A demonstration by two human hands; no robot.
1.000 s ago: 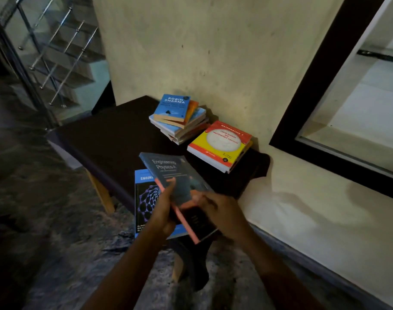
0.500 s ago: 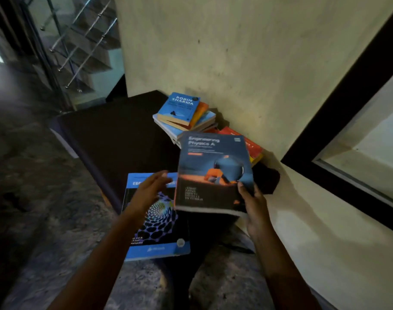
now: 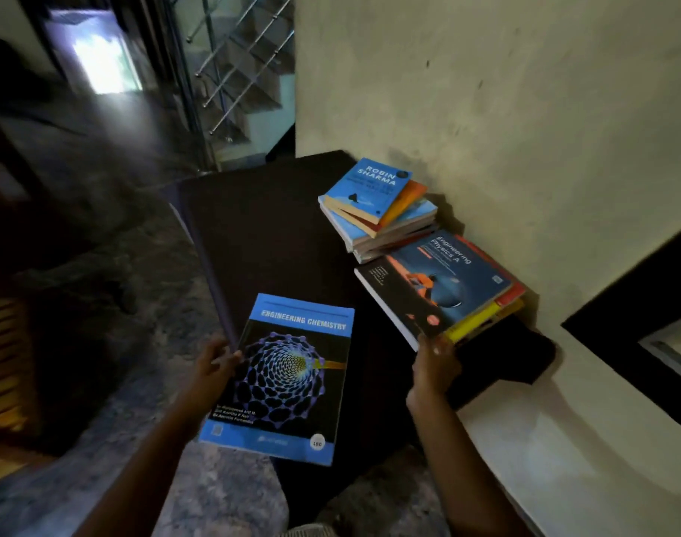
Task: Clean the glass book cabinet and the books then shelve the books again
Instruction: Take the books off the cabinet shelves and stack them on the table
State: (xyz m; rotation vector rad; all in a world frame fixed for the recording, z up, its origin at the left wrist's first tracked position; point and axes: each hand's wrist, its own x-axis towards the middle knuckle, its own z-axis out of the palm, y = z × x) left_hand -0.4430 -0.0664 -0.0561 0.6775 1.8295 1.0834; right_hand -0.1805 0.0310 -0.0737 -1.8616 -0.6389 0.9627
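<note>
The table (image 3: 277,234) seems to serve as staging: the chemistry book (image 3: 284,377) overhangs its near edge, gripped by the left hand (image 3: 215,362), while the physics book (image 3: 439,284) lies stacked by the wall (image 3: 525,110), right hand (image 3: 434,366) at its corner, grip unclear.

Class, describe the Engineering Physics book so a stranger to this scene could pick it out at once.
Start at the dark table by the wall. There, nearer than the tall stack, the book lies on a yellow one, at the right hand. Its cover alone shows an orange figure beside a globe.
</note>
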